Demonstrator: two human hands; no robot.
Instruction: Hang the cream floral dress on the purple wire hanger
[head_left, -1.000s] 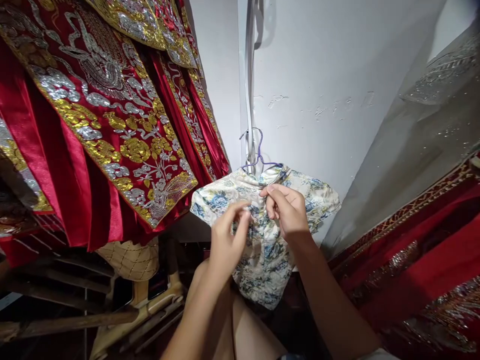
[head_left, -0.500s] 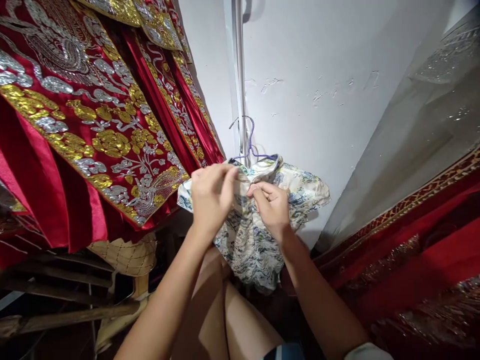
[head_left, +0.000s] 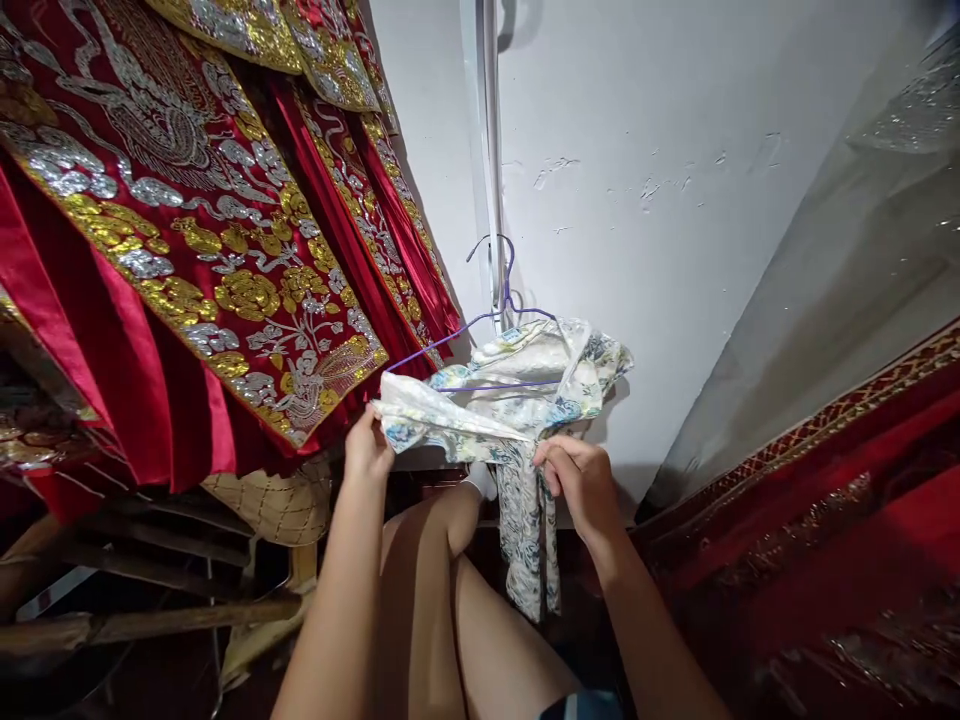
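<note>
A white blouse (head_left: pixel 480 420) with a blue and yellow floral print hangs on a purple hanger (head_left: pixel 474 325), its gathered lower part dangling. My left hand (head_left: pixel 367 440) is closed on the edge of the blouse's left-side sleeve, near that end of the hanger. Pinched in my right hand (head_left: pixel 574 475) is the fabric at the front of the neckline. The cloth is stretched between both hands, and the left half of the hanger shows bare above it. The other shoulder still lies over the hanger's right end.
Red skirts with gold and silver sequins (head_left: pixel 247 290) hang at the left. Behind the hanger, a metal pole (head_left: pixel 489 150) runs up a white wall (head_left: pixel 637 120). A wooden chair (head_left: pixel 165 625) stands lower left; a plastic-covered red garment (head_left: pixel 840 500) is at the right.
My left hand has moved left and down, pulling the blouse's sleeve off the hanger's left arm. My right hand keeps its pinch, slightly lower and to the right.
</note>
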